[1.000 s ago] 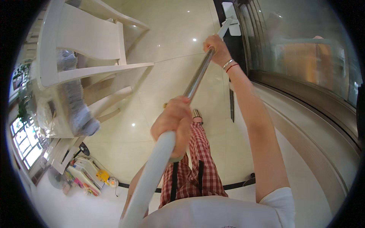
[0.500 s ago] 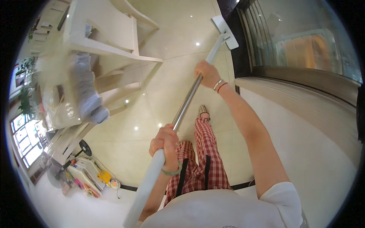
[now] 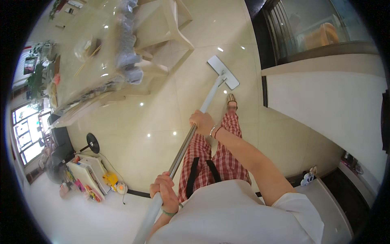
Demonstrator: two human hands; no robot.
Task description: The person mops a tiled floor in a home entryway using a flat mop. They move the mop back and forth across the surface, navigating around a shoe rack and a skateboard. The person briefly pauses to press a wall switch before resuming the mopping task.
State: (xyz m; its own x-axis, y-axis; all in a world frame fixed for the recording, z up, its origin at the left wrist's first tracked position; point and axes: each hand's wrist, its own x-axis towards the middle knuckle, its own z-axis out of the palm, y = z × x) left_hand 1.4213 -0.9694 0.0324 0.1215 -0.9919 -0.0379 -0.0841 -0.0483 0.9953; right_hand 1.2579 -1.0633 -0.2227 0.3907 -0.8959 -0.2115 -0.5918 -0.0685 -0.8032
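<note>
- white short-sleeved top [image 3: 235, 211]
- red-white plaid trousers [image 3: 199, 148], two black strips [image 3: 192, 175]
- right wrist: silver bangle [image 3: 213, 130], red cord [image 3: 217, 132]
- left wrist: green bangle [image 3: 168, 213]
- striped shoe [image 3: 231, 98]

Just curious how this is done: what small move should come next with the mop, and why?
Perhaps nudge the mop head forward, away from the right shoe: the head lies just ahead of that shoe's toe, while the left fingers and right fingers are wrapped around the pole.

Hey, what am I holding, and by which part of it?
A flat mop, by its pole: the left hand is closed around it at the near end of the metal section, the right hand at the far end.
</note>
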